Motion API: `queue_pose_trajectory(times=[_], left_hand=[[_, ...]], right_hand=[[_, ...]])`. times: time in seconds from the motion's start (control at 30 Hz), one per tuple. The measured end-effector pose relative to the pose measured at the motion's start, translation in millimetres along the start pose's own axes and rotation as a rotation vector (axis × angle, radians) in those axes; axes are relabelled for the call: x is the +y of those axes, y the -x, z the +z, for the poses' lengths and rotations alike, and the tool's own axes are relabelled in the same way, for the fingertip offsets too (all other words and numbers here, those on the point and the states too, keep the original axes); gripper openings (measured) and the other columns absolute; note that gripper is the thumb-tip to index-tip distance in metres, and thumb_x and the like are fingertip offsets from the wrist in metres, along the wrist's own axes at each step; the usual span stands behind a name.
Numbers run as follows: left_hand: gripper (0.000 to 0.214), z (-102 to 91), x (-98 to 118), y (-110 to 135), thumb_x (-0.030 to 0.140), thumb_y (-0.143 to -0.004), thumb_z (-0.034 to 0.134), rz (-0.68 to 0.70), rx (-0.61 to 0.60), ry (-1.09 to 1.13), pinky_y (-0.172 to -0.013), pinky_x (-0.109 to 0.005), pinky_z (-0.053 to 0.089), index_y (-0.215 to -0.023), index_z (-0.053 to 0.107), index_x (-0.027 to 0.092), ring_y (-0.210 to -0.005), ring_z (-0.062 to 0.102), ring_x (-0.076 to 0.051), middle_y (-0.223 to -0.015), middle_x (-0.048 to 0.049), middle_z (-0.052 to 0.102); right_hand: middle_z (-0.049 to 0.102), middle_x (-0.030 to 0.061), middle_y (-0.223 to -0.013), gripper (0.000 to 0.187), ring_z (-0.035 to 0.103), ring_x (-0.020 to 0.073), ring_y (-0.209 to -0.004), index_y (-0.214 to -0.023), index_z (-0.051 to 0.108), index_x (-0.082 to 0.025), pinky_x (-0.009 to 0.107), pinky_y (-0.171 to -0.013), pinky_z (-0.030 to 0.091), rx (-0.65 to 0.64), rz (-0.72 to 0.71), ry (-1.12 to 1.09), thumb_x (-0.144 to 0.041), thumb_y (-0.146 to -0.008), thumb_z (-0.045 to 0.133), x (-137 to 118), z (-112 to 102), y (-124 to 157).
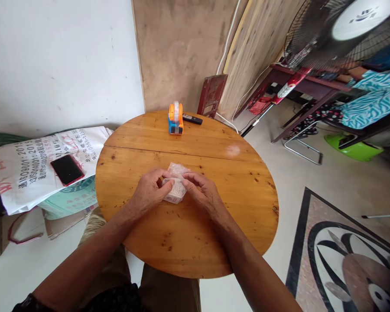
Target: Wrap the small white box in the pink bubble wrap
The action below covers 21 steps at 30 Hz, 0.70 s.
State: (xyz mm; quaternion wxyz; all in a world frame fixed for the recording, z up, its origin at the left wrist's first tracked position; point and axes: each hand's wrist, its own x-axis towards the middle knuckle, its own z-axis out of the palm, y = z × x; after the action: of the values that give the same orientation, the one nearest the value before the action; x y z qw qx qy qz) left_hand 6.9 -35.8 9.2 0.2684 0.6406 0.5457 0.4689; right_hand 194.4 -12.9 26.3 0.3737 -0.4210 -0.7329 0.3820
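Observation:
A small whitish packet (174, 197), partly covered in clear bubble wrap (178, 168), lies on the wooden table. My left hand (153, 186) closes on its left side, thumb and fingers pinching the wrap. From the right, my right hand (200, 187) grips the wrap's other edge between thumb and fingertips. One piece of the wrap sticks out beyond my fingers on the far side. What is inside the wrap cannot be made out clearly.
Toward the table's (240, 195) far edge stand an orange and blue tape dispenser (175, 119) and a black remote control (192, 119). At left, a phone (67, 169) lies on white sacks (39, 151). A fan (341, 39) and a seated person (373, 99) are at right.

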Motion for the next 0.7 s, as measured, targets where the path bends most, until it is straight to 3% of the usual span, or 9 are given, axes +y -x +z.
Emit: queue_pose_trajectory(times=[0.27, 0.47, 0.7], left_hand=[[0.013, 0.4, -1.3, -0.3, 0.027, -0.078, 0.06, -0.032, -0.016, 0.017, -0.05, -0.021, 0.035, -0.082, 0.065, 0.015, -0.052, 0.045, -0.008, -0.064, 0.0029, 0.058], [0.009, -0.8, -2.0, 0.3, 0.023, -0.08, 0.059, 0.077, -0.035, 0.001, -0.055, -0.022, 0.037, -0.08, 0.065, 0.016, -0.058, 0.048, -0.009, -0.072, 0.0008, 0.061], [0.01, -2.7, 0.1, -0.4, 0.018, -0.082, 0.057, 0.126, -0.106, 0.035, -0.061, -0.022, 0.039, -0.076, 0.064, 0.017, -0.066, 0.051, -0.011, -0.076, -0.0005, 0.061]], right_hand=[[0.069, 0.0053, -0.092, 0.026, 0.065, 0.02, -0.091, -0.077, 0.067, -0.02, 0.03, -0.083, 0.049, 0.007, -0.08, 0.064, -0.035, -0.092, 0.053, -4.0, -1.2, 0.3], [0.068, 0.0057, -0.088, 0.025, 0.064, 0.0216, -0.1, -0.073, 0.065, -0.021, 0.032, -0.088, 0.048, 0.049, -0.08, 0.103, -0.032, -0.091, 0.052, 0.8, 2.8, -0.1], [0.069, 0.0088, -0.106, 0.023, 0.065, 0.0209, -0.1, -0.078, 0.066, -0.022, 0.032, -0.087, 0.05, 0.12, -0.103, 0.204, -0.029, -0.092, 0.05, 4.3, 13.3, 2.8]])
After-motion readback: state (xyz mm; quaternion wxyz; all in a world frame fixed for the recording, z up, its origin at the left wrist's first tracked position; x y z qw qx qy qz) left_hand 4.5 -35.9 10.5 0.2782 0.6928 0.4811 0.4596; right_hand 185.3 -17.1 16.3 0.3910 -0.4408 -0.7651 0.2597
